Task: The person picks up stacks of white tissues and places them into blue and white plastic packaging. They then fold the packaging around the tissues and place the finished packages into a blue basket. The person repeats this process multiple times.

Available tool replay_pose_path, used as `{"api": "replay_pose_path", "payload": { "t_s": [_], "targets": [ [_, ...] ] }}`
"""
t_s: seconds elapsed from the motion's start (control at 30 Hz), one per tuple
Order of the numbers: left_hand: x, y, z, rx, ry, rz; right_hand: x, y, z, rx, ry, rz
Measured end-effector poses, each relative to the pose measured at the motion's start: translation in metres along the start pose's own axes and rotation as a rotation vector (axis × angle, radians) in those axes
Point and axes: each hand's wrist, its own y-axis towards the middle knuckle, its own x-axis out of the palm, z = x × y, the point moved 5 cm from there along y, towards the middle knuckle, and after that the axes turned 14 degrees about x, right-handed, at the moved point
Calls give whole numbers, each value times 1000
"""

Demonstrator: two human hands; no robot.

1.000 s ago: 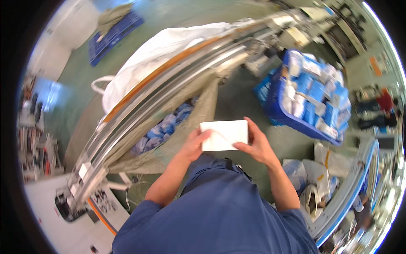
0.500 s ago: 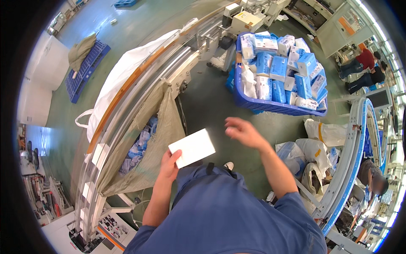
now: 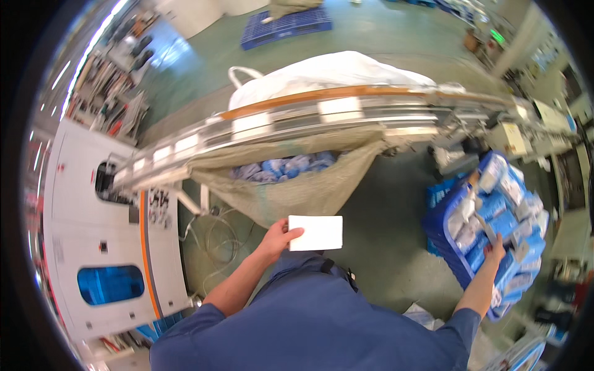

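In front of my waist, my left hand (image 3: 276,240) grips a white stack of folded tissue paper (image 3: 317,233) by its left end, thumb on top. Its flat face is blank. My right arm stretches out to the right, and my right hand (image 3: 493,249) is among blue and white tissue packs (image 3: 518,193) piled in a blue plastic basket (image 3: 447,247). The fingers touch the packs there; whether they have closed on one is too small and blurred to make out.
A conveyor rail (image 3: 396,117) crosses ahead, carrying white paper stacks (image 3: 252,125). Below it hangs an open beige sack (image 3: 309,201) with crumpled blue and white wrappers (image 3: 284,167). A white machine cabinet (image 3: 93,229) stands at left; loose hoses (image 3: 219,247) lie beside it.
My view has turned left, so the conveyor now runs across ahead and the basket sits at right. My right hand has moved from mid-air into the basket. The left keeps hold of the paper stack.
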Motion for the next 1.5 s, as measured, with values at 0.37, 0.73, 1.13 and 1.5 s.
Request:
{"api": "replay_pose_path", "payload": {
  "t_s": [0.37, 0.73, 1.13, 1.5],
  "targets": [
    [-7, 16, -9, 36, -65, 29, -1, -101, 49, 161, 400, -431],
    [-46, 34, -23, 4, -136, 48, 21, -289, 48, -128, 808, -1040],
    [-114, 50, 27, 55, -102, 19, 122, -374, 110, 5, 444, -714],
    [-167, 109, 79, 149, -242, -171, 184, -439, 152, 143, 243, -771]
  ]
}}
